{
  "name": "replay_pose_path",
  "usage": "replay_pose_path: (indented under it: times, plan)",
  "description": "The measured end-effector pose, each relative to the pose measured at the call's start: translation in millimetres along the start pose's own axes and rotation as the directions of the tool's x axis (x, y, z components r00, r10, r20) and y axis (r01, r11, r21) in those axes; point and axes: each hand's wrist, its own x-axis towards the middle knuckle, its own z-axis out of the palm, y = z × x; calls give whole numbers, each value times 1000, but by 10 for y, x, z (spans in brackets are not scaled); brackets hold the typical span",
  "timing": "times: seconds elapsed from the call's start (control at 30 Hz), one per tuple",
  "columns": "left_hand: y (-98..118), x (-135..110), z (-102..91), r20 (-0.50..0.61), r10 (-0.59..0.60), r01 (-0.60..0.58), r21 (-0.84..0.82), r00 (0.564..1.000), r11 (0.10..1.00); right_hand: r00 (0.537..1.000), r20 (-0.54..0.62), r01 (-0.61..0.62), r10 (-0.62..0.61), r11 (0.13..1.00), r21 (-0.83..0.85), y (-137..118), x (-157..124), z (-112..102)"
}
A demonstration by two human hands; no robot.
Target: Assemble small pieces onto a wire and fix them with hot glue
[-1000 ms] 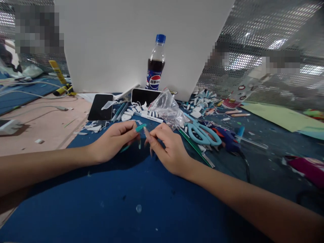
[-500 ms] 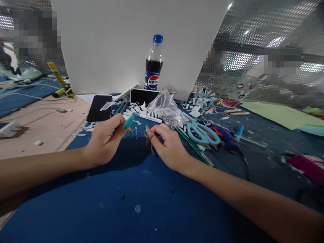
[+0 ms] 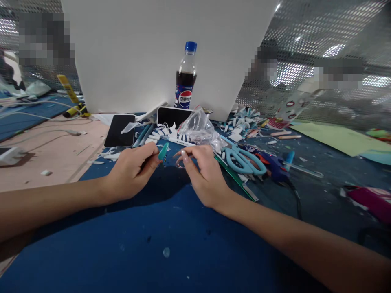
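Note:
My left hand pinches a small teal, petal-shaped piece between thumb and forefinger, its pointed end upward. Facing it a short gap to the right, my right hand has its fingers curled and the thumb tip close against them. Whether a small thing is between those fingertips cannot be made out. Both hands are just above the dark blue tabletop. Behind them lie white scraps, a white marker and a clear plastic bag.
Light blue scissors, a green strip and a blue glue gun lie at the right. Two phones, one a dark-screened phone, lie behind. A cola bottle stands before a white board.
My left hand has moved slightly right and down, and the teal piece has turned more upright. The fingers of my right hand have shifted upward and bent, the thumb nearer upright.

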Motion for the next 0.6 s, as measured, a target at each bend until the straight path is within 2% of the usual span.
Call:
replay_pose_path:
  times: [0.2, 0.3, 0.37, 0.43, 0.5, 0.6]
  plan:
    - [-28, -7, 10, -79, 48, -44, 44, 996, 998, 988, -75, 134, -137, 990, -48, -9, -49, 9]
    - [-49, -11, 20, -83, 61, -57, 43, 995, 997, 976, -163, 138, -142, 990, -39, 1, -58, 24]
    - [-52, -10, 24, -77, 69, -66, 39, 995, 997, 976, -176, 125, -126, 992, -20, 8, -56, 24]
    - [-44, -8, 25, -75, 75, -73, 38, 994, 997, 985, -109, 134, -134, 991, -2, 7, -48, 13]
    - [-32, -5, 22, -76, 89, -86, 39, 993, 996, 985, 28, 170, -170, 985, 26, -6, -38, -4]
    - [-16, 3, 17, -79, 110, -107, 39, 991, 994, 951, 196, 234, -240, 971, 55, -36, -31, -19]
